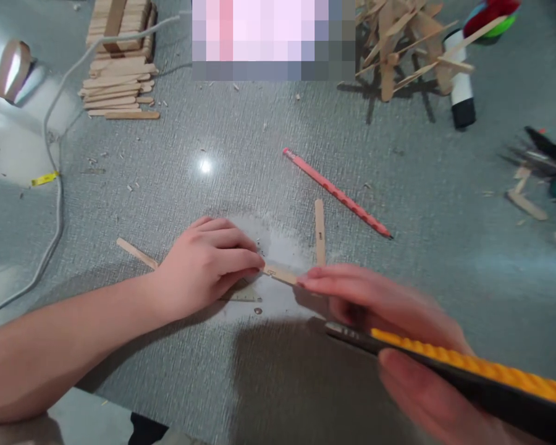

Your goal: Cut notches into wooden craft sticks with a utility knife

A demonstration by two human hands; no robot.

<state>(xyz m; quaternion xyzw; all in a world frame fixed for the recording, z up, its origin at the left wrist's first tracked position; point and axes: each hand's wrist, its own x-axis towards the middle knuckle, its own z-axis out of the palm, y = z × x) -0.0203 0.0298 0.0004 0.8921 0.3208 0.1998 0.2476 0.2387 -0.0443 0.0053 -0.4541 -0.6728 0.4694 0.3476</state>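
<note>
My left hand [208, 256] rests on the table, fingers closed over one end of a wooden craft stick [282, 274] with a small notch and marks near its middle. My right hand [389, 303], slightly blurred, grips a black and orange utility knife [445, 364] between thumb and palm. Its fingertips touch the stick's other end. The knife's front end points left, below the stick. Partly under my left hand lies a clear ruler [243, 295]. A second craft stick [320, 230] stands out beyond my right fingers, and another stick [136, 252] pokes out left of my left hand.
A pink pencil [336, 193] lies ahead. Stacked craft sticks [120, 86] and a white cable [59, 204] are at left. At far right are a stick structure [398, 43], a white tube with a black cap [461, 80] and pliers-like tools [551, 154]. Dust and chips dot the table.
</note>
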